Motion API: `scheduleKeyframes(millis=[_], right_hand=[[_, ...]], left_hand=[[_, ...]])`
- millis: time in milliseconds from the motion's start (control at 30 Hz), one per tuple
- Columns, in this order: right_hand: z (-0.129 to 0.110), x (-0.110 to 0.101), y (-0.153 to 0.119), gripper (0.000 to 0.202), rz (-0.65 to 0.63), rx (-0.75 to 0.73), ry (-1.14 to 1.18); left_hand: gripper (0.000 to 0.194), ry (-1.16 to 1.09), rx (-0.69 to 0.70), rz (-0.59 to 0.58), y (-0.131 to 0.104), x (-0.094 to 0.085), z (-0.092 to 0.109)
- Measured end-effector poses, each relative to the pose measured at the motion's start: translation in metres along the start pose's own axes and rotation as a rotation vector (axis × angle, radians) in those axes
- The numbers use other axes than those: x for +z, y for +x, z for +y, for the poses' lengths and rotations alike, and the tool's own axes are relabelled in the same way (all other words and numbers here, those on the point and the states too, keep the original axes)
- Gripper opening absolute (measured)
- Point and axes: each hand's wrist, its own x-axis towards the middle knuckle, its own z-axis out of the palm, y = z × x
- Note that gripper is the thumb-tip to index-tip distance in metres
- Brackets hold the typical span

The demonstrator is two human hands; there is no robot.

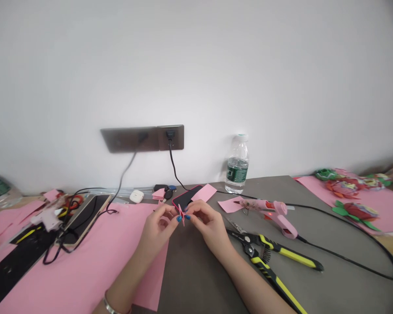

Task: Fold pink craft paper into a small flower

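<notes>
Between my fingertips is a small folded piece of pink paper [182, 213], standing edge-on above the grey table. My left hand [162, 222] pinches it from the left, thumb and forefinger closed. From the other side my right hand [208, 220] grips the same piece between thumb and forefinger. Just behind the hands lies a phone [186, 196] with a red edge, partly covered by a pink paper rectangle [204, 192]. A large pink sheet [118, 248] spreads under and left of my left forearm.
Right of my hands lie a pink glue gun [262, 207] with a looping black cord and yellow-black pliers [265, 248]. A water bottle [237, 165] stands by the wall. Paper flowers [355, 211] lie far right. Cords and a second glue gun [49, 216] clutter the left.
</notes>
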Motion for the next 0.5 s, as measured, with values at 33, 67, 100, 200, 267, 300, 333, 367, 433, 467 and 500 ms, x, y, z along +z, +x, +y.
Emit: scheduleKeyframes(millis=[33, 67, 100, 200, 267, 300, 333, 367, 433, 467, 500], right_hand=[[-0.0001, -0.0005, 0.0005, 0.007, 0.002, -0.021, -0.006], [-0.0002, -0.0010, 0.0008, 0.007, 0.003, -0.035, -0.007], [-0.0001, -0.0014, 0.0011, 0.007, 0.000, -0.039, -0.005], [-0.0002, -0.0019, 0.0015, 0.008, -0.023, -0.022, 0.000], [-0.0007, -0.0018, 0.0014, 0.009, -0.038, 0.002, -0.005], [-0.0010, -0.0016, 0.0013, 0.009, -0.041, 0.012, -0.011], [-0.0013, -0.0014, 0.0013, 0.009, -0.040, 0.015, -0.019], [-0.0015, -0.0013, 0.0012, 0.009, -0.034, 0.014, -0.031], [-0.0014, -0.0008, 0.0012, 0.010, -0.011, 0.000, -0.057], [-0.0011, -0.0006, 0.0012, 0.010, 0.001, -0.007, -0.066], [-0.0006, -0.0002, 0.0011, 0.010, 0.012, -0.012, -0.070]], left_hand=[[0.012, 0.005, 0.006, 0.010, 0.0000, 0.0000, 0.0007], [0.010, 0.009, 0.009, 0.019, 0.0000, -0.0002, 0.0015], [0.010, 0.014, 0.009, 0.024, 0.0000, -0.0003, 0.0023], [0.007, 0.047, 0.008, 0.037, -0.0008, -0.0011, 0.0045], [0.005, 0.094, 0.027, 0.044, -0.0018, -0.0015, 0.0053], [0.006, 0.124, 0.046, 0.053, -0.0023, -0.0016, 0.0055], [0.006, 0.158, 0.070, 0.071, -0.0028, -0.0016, 0.0054], [0.007, 0.195, 0.093, 0.098, -0.0033, -0.0014, 0.0052], [0.007, 0.247, 0.112, 0.155, -0.0041, -0.0007, 0.0045], [0.007, 0.253, 0.103, 0.169, -0.0044, 0.0000, 0.0040], [0.007, 0.245, 0.084, 0.171, -0.0048, 0.0008, 0.0036]])
